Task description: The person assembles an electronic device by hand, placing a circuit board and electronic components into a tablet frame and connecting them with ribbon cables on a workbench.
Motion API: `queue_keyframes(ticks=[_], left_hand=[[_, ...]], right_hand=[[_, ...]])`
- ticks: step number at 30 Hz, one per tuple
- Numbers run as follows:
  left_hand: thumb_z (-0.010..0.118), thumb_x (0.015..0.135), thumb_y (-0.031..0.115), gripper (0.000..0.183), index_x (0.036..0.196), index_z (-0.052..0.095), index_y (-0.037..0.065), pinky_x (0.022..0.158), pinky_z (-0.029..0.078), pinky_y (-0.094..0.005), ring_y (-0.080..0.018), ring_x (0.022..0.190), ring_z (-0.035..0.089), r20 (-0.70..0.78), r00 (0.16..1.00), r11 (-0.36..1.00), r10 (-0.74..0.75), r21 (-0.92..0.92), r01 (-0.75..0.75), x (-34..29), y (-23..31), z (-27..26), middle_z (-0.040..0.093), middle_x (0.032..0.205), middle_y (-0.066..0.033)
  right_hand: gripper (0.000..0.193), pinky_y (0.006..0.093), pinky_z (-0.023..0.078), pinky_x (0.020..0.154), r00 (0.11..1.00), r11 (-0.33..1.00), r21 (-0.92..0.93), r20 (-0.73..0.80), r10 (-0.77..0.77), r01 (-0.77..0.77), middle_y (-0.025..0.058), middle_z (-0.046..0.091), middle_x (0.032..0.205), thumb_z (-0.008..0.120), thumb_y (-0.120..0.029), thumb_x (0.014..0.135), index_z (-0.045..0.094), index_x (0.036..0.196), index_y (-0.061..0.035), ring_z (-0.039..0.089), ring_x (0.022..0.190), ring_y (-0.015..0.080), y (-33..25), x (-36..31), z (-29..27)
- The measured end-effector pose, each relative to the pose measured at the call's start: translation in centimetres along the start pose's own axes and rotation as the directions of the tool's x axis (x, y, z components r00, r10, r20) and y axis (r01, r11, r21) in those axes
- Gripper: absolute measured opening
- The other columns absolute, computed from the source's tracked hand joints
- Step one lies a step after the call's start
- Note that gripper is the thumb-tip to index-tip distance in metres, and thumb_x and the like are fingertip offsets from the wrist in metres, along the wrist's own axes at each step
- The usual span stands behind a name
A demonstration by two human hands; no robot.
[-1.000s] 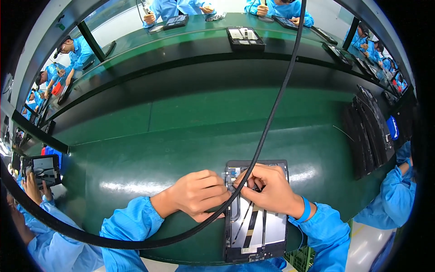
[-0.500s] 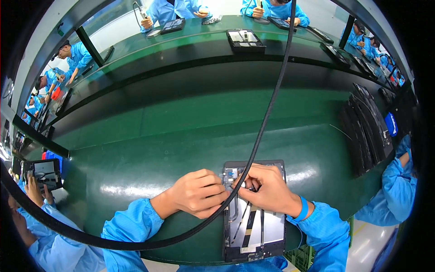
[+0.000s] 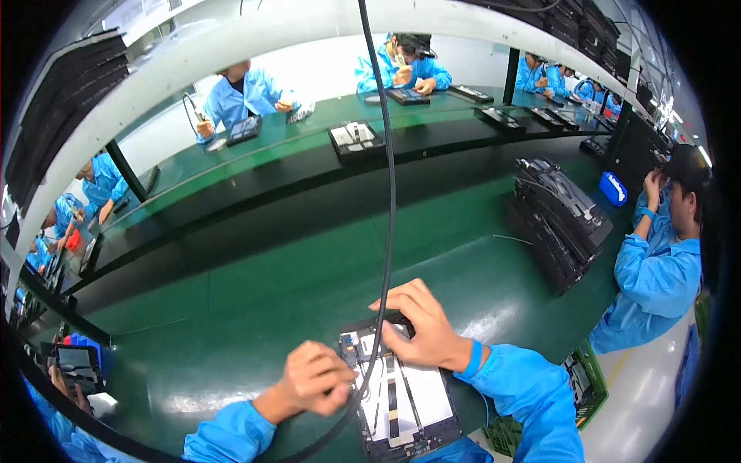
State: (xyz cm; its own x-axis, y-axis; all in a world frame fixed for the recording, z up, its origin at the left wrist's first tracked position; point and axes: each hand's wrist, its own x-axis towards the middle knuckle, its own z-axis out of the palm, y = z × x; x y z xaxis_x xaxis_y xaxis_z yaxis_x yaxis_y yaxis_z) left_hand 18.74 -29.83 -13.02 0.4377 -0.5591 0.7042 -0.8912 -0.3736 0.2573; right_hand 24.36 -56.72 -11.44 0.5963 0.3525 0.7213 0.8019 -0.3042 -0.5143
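An opened tablet (image 3: 428, 393) with a black frame, a silvery-white inside and dark ribbon strips lies at the front edge of the green bench. Over its upper end hovers my right hand (image 3: 424, 328), thumb and forefinger apart, nothing visible between them. My left hand (image 3: 315, 378) is at the tablet's left edge, its fingers curled and slightly blurred. Whether those fingers pinch something is hidden. A thick black cable (image 3: 390, 193) hangs in front of the scene, crossing the view of the tablet and passing between my hands. A blue band circles my right wrist.
On the green bench (image 3: 255, 309), a stack of black tablet housings (image 3: 559, 224) stands at right, near a blue bin (image 3: 614, 189). A co-worker (image 3: 656, 262) sits beyond it. Another opened tablet (image 3: 356, 139) lies on the raised far shelf. A green crate (image 3: 590, 386) stands below, right.
The view has tilted up and turned right. My right hand has lifted from the tablet's upper part and its fingers have spread. My left hand has drawn slightly away, still curled.
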Motion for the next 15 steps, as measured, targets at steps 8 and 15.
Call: queue_keyframes(ticks=[8,15], left_hand=[[0.078,0.090,0.029,0.068,0.156,0.063,0.020,0.123,0.040,-0.0580,-0.0421,0.144,0.056,0.490,0.855,0.969,0.170,-0.240,-0.055,-1.2,9.1,3.6,0.058,0.159,-0.0186],[0.075,0.079,0.016,0.067,0.145,0.071,0.021,0.111,0.050,-0.0556,-0.0383,0.120,0.066,0.269,0.958,0.994,-0.098,-0.024,0.109,1.4,-0.4,3.9,0.067,0.141,-0.0178]], right_hand=[[0.039,0.0477,0.047,0.107,0.960,0.745,-0.655,-0.271,-0.072,-0.129,0.0154,0.066,0.127,0.078,-0.005,0.083,0.074,0.122,-0.0081,0.059,0.122,0.0372,3.4,2.2,-10.5],[0.045,0.0505,0.041,0.119,0.894,0.557,-0.747,-0.447,-0.018,-0.362,0.0200,0.062,0.139,0.077,-0.008,0.086,0.067,0.130,-0.0045,0.054,0.133,0.0416,4.2,0.1,-21.0]])
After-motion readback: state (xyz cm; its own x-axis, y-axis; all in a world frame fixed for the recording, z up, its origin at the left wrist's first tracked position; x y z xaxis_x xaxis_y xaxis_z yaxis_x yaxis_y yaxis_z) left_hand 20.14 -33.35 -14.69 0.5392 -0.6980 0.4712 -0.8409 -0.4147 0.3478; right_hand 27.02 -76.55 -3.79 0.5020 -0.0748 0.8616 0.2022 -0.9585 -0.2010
